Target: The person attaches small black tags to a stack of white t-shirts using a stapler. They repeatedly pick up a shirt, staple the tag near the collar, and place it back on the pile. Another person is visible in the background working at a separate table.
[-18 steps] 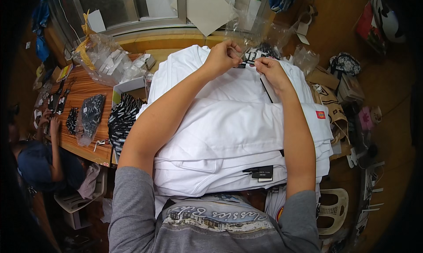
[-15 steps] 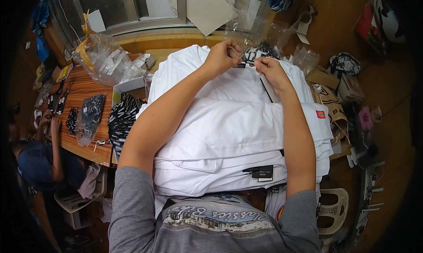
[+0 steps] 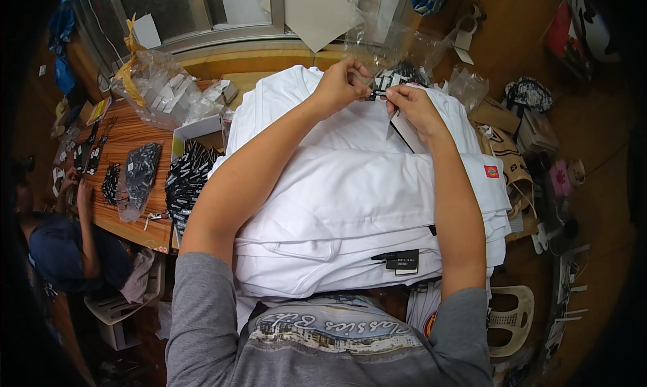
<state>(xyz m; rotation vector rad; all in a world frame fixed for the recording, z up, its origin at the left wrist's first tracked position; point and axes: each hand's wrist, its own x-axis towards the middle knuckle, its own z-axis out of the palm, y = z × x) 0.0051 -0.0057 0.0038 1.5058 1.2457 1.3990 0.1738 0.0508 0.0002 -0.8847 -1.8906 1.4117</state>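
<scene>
A stack of folded white garments (image 3: pixel 337 198) lies right in front of me. Over its far end, my left hand (image 3: pixel 340 89) and my right hand (image 3: pixel 412 109) come close together, both with fingers pinched. Between their fingertips is a small black tag fastener (image 3: pixel 379 92) with pale lettering. Below my right hand hangs a hang tag (image 3: pixel 406 132), white with a dark edge, partly covered by the fingers. On the near side of the stack, a black neck label (image 3: pixel 406 262) shows. A small red patch (image 3: pixel 492 172) sits on the top garment's right side.
Black printed tags (image 3: pixel 185 188) fan out in a box at left, beside a plastic bag of small white boxes (image 3: pixel 172 101). Clear plastic (image 3: pixel 384 43) and more black-and-white tags lie beyond the stack. Another person (image 3: pixel 74 252) works at the wooden table (image 3: pixel 145 229). A plastic chair (image 3: pixel 512 319) stands right.
My hands have drawn slightly closer together around the black fastener. The hang tag under my right hand has swung and shows more of its white face.
</scene>
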